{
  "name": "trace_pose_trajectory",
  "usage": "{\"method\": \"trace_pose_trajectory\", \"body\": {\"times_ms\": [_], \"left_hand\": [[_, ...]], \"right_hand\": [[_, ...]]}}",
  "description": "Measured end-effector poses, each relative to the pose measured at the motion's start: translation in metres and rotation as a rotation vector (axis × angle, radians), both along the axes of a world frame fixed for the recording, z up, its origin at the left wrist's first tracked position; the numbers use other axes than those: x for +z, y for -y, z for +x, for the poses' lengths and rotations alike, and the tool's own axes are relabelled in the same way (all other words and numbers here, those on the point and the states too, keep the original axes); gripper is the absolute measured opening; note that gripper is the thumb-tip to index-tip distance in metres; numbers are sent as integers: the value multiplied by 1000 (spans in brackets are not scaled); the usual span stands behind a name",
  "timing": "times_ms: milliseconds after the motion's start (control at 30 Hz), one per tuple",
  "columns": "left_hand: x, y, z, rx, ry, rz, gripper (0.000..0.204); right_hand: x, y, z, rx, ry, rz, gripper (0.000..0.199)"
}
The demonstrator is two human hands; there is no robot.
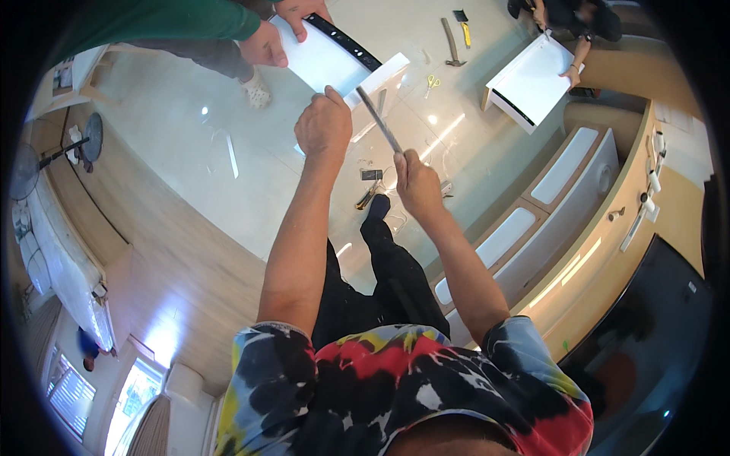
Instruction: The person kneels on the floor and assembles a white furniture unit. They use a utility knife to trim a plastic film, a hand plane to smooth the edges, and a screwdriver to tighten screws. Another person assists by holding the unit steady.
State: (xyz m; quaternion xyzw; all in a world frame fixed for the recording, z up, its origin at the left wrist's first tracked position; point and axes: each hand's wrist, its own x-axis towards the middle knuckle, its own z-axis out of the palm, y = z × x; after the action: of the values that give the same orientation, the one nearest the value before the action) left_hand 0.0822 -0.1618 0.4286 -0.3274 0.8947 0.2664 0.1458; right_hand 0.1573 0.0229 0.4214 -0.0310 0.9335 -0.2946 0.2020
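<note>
1. Two bare forearms reach up my feed from soft, tie-dyed sleeves. The right hand [419, 182] is closed around the lower end of a slim, straight metal bar [378, 118], dull grey and narrow.
2. The bar slants away to the left, its far tip at the edge of a smooth white panel [391, 70]; I can't tell whether they touch.
3. The left hand [324, 125] is folded over that panel, thumb uppermost, the knuckles rounded.
4. Beyond it I see a flat, glossy white board [319, 64] edged with a dark strip [346, 44], steadied by another person's two hands [264, 45] below a green fabric sleeve [190, 21].
5. Down on the shiny tiled floor [251, 201] I make out a small dark rectangular block [371, 175], yellow-handled scissors [432, 85], a wooden-handled hammer [452, 43] and a yellow-handled tool with a black head [462, 29].
6. Farther off, to the right, a second person's hand [572, 74] rests at a shallow white tray-like piece [532, 80] with one dark-striped edge.
</note>
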Motion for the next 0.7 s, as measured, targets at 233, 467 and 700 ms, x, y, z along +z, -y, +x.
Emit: {"method": "trace_pose_trajectory", "body": {"times_ms": [233, 467, 700], "left_hand": [[-2, -20, -7, -59, -42, 43, 53], [-2, -14, -10, 50, -36, 105, 49], [-14, -12, 0, 102, -169, 96, 50]], "right_hand": [[-26, 15, -91, 38, -312, 200, 35], [-24, -20, 2, 87, -132, 63, 27], [-14, 3, -78, 18, -260, 136, 34]]}}
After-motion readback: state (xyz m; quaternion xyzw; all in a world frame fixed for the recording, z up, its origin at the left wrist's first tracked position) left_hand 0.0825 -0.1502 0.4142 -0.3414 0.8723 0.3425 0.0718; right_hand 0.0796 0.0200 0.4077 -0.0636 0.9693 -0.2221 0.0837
